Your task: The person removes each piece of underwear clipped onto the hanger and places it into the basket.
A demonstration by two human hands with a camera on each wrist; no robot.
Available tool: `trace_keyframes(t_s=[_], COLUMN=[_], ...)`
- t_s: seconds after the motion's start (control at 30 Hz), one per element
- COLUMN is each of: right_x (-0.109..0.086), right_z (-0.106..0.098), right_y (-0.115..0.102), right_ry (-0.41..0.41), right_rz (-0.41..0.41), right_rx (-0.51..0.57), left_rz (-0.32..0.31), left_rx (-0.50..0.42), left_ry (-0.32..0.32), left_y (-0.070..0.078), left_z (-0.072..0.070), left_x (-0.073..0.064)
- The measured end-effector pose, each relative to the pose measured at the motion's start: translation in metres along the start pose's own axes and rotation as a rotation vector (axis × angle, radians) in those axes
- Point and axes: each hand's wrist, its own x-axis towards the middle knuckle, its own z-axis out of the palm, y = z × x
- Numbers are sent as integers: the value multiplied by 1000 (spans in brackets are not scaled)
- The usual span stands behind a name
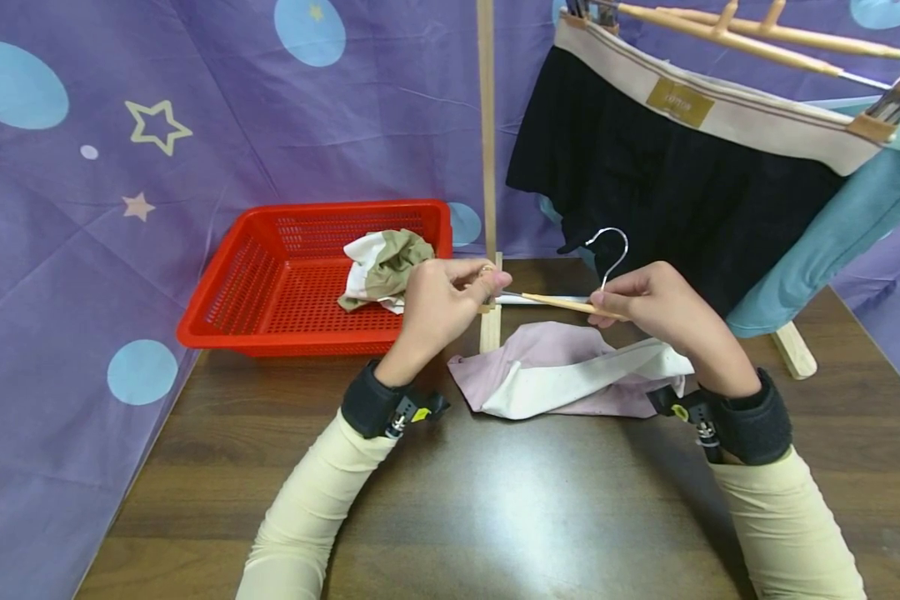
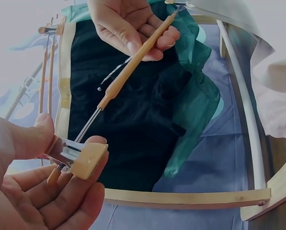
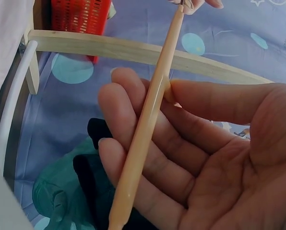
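A clip hanger with a pale wooden bar and a metal hook is held level between both hands, above the table. My left hand pinches the clip at its left end between thumb and fingers. The clip appears to have nothing in it. My right hand grips the wooden bar close to the hook, with the thumb against one side and the fingers behind. Beneath the hanger lies a folded pink and white cloth garment on the table.
At the left back stands a red plastic basket with a crumpled green and white garment. On the right, black shorts and a teal garment hang from clip hangers. A wooden rack post rises behind my hands.
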Motion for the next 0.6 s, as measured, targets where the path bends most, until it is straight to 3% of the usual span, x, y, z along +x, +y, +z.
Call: trace_keyframes(t_s=[0.13, 0.37, 0.6], right_x=[-1, -3, -8], right_z=[0, 1, 1], right_y=[0, -3, -9], right_ry=[-5, -66, -83], right_rz=[1, 10, 19], right_rx=[17, 148, 191], left_rz=[-27, -76, -61], left_rx=[-35, -236, -304], left_ry=[-3, -9, 20], left_y=[2, 4, 9], left_z=[-2, -6, -14], left_x=[0, 1, 1])
